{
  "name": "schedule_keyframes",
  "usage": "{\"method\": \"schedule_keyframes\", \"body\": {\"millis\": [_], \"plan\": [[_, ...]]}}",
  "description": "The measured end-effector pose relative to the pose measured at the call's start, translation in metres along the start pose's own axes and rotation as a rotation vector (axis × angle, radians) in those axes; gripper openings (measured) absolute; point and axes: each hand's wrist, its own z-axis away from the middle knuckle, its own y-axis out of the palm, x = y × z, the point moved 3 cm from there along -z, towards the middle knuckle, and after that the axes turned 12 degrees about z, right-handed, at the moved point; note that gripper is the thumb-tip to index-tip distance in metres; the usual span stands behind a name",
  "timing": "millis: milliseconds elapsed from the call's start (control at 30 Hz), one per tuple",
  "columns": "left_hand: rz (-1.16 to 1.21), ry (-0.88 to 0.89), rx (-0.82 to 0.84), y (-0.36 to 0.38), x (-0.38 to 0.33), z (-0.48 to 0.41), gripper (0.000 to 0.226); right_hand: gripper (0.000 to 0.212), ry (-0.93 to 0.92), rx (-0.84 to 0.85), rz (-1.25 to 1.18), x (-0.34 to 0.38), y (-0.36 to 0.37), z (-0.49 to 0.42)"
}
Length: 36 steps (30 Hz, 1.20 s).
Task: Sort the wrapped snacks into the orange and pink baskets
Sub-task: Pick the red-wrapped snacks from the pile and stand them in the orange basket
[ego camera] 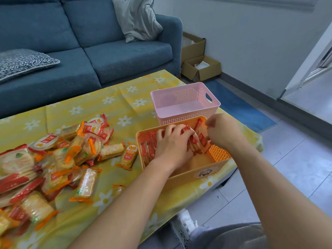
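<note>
The orange basket [186, 177] stands at the table's right front and holds a row of red-wrapped snacks [148, 144] on edge. Both hands are inside it. My left hand [172, 144] presses its fingers onto red packets in the middle of the basket. My right hand [221, 132] pinches the tops of the red packets [201, 139] at the far right end. Behind it the pink basket [210, 108] has nothing in it. A big heap of orange- and red-wrapped snacks [53, 159] covers the table's left side.
A yellow daisy-print cloth [125, 105] covers the low table. A blue sofa [107, 51] with cushions stands behind it. Cardboard boxes [201, 69] sit by the wall, a blue mat [242, 108] lies on the tiled floor at right. My knee and shoe show at the bottom.
</note>
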Motion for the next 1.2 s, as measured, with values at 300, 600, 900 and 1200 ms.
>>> {"method": "schedule_keyframes", "body": {"millis": [300, 600, 900, 1200], "plan": [[0.028, -0.002, -0.029, -0.008, 0.003, 0.001, 0.053, 0.006, -0.117, -0.111, 0.291, 0.020, 0.021, 0.003], [0.022, -0.014, 0.027, -0.009, 0.001, 0.002, 0.055, 0.013, -0.018, -0.066, 0.236, 0.014, 0.006, 0.002], [0.051, -0.040, 0.066, -0.010, 0.003, 0.001, 0.053, 0.013, 0.017, -0.111, -0.163, 0.002, -0.023, 0.001], [0.664, -0.068, -0.203, -0.031, -0.018, -0.005, 0.052, 0.025, 0.031, -0.008, -0.504, 0.002, -0.026, 0.002]]}}
